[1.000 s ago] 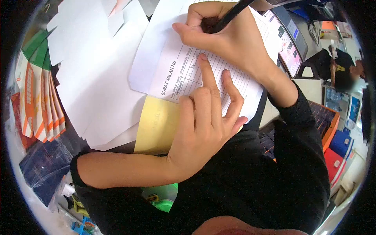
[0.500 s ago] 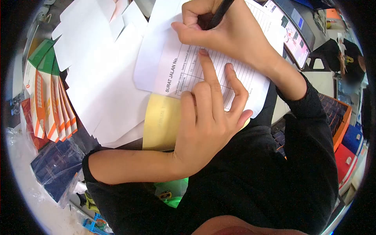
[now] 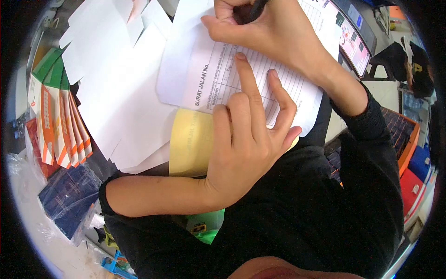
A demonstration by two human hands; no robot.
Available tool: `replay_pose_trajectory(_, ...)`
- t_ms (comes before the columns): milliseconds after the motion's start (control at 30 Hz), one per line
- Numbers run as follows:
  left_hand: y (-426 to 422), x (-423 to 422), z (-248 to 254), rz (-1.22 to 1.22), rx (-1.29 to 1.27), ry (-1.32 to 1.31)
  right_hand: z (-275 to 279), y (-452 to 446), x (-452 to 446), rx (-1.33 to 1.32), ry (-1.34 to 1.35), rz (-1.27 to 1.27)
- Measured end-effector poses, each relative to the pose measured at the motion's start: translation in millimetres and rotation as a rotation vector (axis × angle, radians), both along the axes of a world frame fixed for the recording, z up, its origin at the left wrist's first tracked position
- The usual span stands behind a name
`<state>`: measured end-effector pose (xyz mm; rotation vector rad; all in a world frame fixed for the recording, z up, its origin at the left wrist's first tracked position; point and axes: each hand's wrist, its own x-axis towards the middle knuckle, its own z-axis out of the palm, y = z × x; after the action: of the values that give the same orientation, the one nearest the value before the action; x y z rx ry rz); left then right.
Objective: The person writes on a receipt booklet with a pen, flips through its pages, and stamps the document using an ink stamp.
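My right hand (image 3: 274,35) is closed around a black pen (image 3: 258,9), whose upper end runs out of the top edge. The writing tip is hidden by the fingers. Under it lies a white lined form (image 3: 203,86) headed "SURAT JALAN No.", with faint handwriting in its rows. Resting on this form with spread fingers is my left hand (image 3: 248,128), holding nothing; its index fingertip touches a row close below the right hand. A yellow sheet (image 3: 188,144) sticks out beneath the form, partly covered by my left hand.
White papers (image 3: 125,102) overlap left of the form. Orange-and-white folded packets (image 3: 58,121) with green tops fan out at far left, above a plastic-wrapped dark blue packet (image 3: 69,197). A lit phone (image 3: 350,44) lies at upper right. An orange-edged box (image 3: 402,144) stands at right.
The right hand and pen have shifted slightly up, so less of the pen shows. The left hand keeps its place on the form; the view has moved a little.
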<state>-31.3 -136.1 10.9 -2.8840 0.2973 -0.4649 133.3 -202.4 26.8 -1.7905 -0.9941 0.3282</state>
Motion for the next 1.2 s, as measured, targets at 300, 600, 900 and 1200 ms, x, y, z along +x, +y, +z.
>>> replay_pose_trajectory(300,0,-1,-1,0.002,-0.003,0.000,-2,1,-1,0.044,-0.050,-0.017)
replay_pose_trajectory(600,0,-1,-2,-0.004,-0.017,-0.012,-7,1,4,0.067,-0.036,-0.059)
replay_pose_trajectory(900,0,-1,-2,-0.007,-0.011,0.003,-6,1,2,0.090,0.017,-0.105)
replay_pose_trajectory(1200,0,-2,-1,-0.010,-0.021,0.018,-6,0,3,0.089,-0.033,-0.066)
